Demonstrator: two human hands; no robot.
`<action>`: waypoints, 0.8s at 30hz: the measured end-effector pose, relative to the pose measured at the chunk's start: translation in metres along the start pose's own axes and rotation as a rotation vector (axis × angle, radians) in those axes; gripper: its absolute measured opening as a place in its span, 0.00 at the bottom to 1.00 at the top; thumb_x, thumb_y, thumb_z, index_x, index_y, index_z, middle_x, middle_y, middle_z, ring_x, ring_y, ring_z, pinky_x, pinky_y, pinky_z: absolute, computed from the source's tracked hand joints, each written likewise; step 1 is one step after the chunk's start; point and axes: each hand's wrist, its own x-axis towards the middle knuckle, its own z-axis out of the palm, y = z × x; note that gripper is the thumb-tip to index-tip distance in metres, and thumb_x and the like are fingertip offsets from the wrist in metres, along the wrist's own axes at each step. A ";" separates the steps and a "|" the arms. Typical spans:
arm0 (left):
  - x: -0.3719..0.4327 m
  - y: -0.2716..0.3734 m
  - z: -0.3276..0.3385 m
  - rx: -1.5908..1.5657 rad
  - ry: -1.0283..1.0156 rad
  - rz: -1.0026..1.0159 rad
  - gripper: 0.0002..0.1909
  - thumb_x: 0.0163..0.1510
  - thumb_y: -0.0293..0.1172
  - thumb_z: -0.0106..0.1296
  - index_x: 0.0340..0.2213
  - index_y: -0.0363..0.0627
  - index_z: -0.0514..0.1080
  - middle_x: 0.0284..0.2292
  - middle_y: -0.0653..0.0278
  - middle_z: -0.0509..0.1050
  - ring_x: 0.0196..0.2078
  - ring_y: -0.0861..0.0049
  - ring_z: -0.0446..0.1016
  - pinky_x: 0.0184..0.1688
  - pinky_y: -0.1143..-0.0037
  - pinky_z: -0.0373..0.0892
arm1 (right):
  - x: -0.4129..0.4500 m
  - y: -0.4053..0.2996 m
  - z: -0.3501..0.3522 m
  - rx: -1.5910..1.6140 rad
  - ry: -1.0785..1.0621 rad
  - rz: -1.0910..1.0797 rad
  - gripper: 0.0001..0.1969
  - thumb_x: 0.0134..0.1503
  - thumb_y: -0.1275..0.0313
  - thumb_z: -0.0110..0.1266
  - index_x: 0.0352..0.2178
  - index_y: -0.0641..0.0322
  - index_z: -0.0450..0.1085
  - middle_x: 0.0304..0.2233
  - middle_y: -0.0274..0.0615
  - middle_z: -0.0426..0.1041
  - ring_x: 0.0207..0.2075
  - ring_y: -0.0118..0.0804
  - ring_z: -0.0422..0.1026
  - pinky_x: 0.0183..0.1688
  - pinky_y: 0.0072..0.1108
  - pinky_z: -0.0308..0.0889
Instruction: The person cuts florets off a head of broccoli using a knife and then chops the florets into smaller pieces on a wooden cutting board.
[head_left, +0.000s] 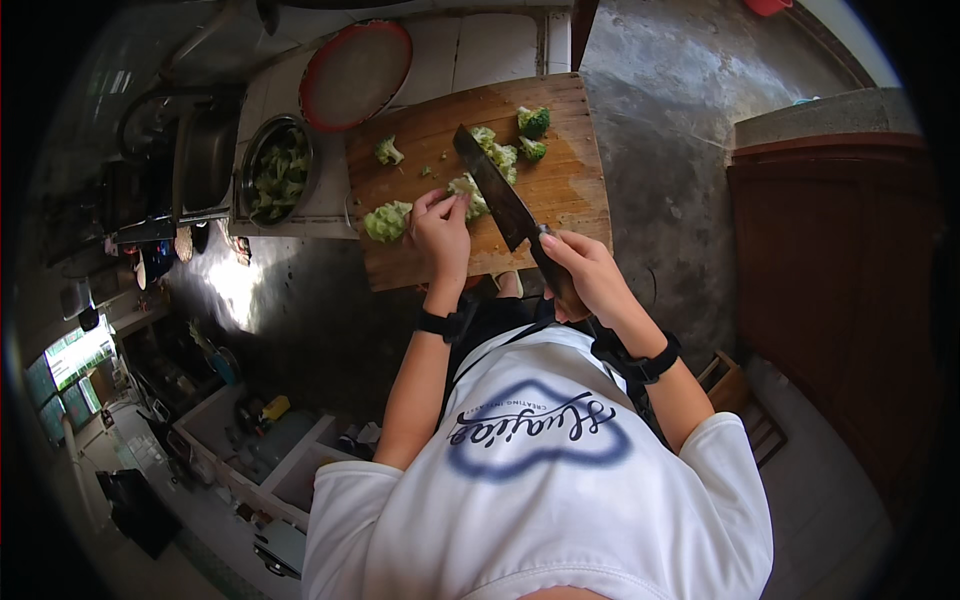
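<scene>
My right hand (585, 274) grips the wooden handle of a broad, dark-bladed kitchen knife (491, 184). Its blade slants up and left over a wooden cutting board (420, 266). With the fingertips, my left hand (441, 232) pinches the edge of a pale broccoli piece (466, 189), just left of the blade. Beside that hand lies a larger pale green broccoli chunk (387, 222). More cut pieces (501, 156) sit beyond the blade, partly hidden by it. Two dark green florets (533, 121) rest at the far right, and a small floret (388, 151) at the far left.
A metal bowl of cut broccoli (281, 172) stands left of the board on the tiled counter (495, 45). Behind it is a red-rimmed round tray (356, 75). A sink (206, 161) lies farther left. The board overhangs the counter's near edge, above the dark floor (637, 195).
</scene>
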 end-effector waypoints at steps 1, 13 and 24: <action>0.000 -0.001 0.000 0.056 0.009 0.034 0.10 0.48 0.32 0.57 0.28 0.36 0.77 0.35 0.57 0.73 0.38 0.68 0.70 0.39 0.72 0.66 | 0.003 -0.002 0.002 -0.007 0.018 -0.001 0.17 0.58 0.59 0.45 0.26 0.63 0.62 0.13 0.37 0.64 0.07 0.26 0.60 0.09 0.17 0.56; -0.002 -0.004 -0.005 0.067 -0.020 0.037 0.08 0.43 0.32 0.59 0.26 0.42 0.78 0.34 0.59 0.74 0.38 0.68 0.69 0.42 0.73 0.64 | 0.044 -0.006 0.015 0.001 -0.013 -0.143 0.17 0.57 0.59 0.47 0.26 0.64 0.61 0.12 0.35 0.63 0.07 0.27 0.61 0.10 0.18 0.58; -0.006 -0.003 0.001 0.024 0.011 0.018 0.08 0.44 0.30 0.59 0.26 0.37 0.77 0.34 0.56 0.73 0.36 0.66 0.72 0.38 0.73 0.66 | 0.062 0.002 0.027 -0.097 0.038 -0.240 0.17 0.57 0.60 0.49 0.25 0.66 0.62 0.11 0.33 0.62 0.08 0.25 0.60 0.10 0.18 0.56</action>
